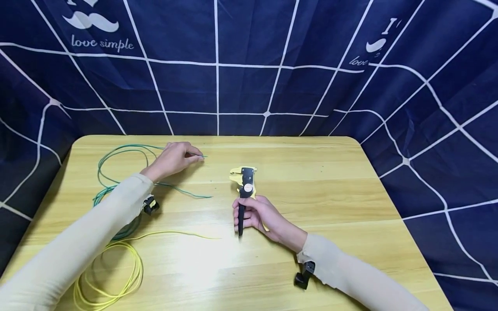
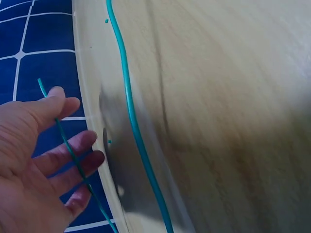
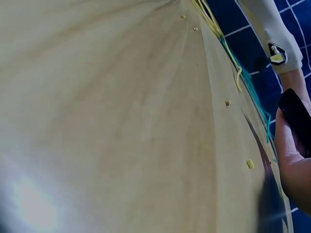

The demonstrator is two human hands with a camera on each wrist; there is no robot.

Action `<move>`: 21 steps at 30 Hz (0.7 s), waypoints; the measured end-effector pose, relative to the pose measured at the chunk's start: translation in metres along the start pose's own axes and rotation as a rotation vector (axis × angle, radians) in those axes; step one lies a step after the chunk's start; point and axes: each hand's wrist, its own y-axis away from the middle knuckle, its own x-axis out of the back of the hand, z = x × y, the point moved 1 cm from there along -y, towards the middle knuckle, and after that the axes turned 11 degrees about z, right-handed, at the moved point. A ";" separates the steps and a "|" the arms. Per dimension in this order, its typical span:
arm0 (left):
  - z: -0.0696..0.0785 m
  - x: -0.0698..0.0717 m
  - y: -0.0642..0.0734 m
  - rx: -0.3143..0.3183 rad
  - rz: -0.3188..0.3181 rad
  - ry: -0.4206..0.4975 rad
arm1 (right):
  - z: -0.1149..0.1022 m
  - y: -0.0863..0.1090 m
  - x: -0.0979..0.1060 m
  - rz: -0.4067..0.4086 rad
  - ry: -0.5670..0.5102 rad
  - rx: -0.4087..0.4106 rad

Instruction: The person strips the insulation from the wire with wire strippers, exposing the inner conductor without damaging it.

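Near the table's far edge my left hand [image 1: 177,159] pinches a green wire [image 2: 73,155] between thumb and index finger, its short tip poking out past them. The other fingers are spread loosely in the left wrist view. A second green wire end [image 1: 190,194] lies on the table just in front of that hand. At mid-table my right hand [image 1: 264,216] grips a black and yellow wire stripper [image 1: 247,181] by its handles, its head pointing away from me. The right wrist view shows only part of this hand and a black handle [image 3: 296,114].
A coil of yellow wire [image 1: 134,276] lies at the front left of the wooden table [image 1: 330,194], with green loops [image 1: 102,166] behind it. Small yellow insulation scraps [image 3: 250,164] and green bits [image 2: 106,21] are scattered about. A dark blue checked cloth [image 1: 241,86] hangs around the table.
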 end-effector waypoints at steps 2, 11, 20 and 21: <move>-0.002 0.000 0.000 -0.018 0.000 0.030 | -0.002 -0.004 -0.001 -0.002 0.007 0.001; -0.006 -0.001 -0.001 0.013 -0.069 0.157 | -0.010 -0.021 -0.008 0.014 0.016 0.000; -0.007 -0.001 -0.002 -0.029 -0.068 0.164 | -0.012 -0.039 -0.016 -0.004 0.038 0.010; -0.007 -0.001 -0.002 -0.028 -0.070 0.166 | -0.013 -0.041 -0.017 -0.005 0.041 0.012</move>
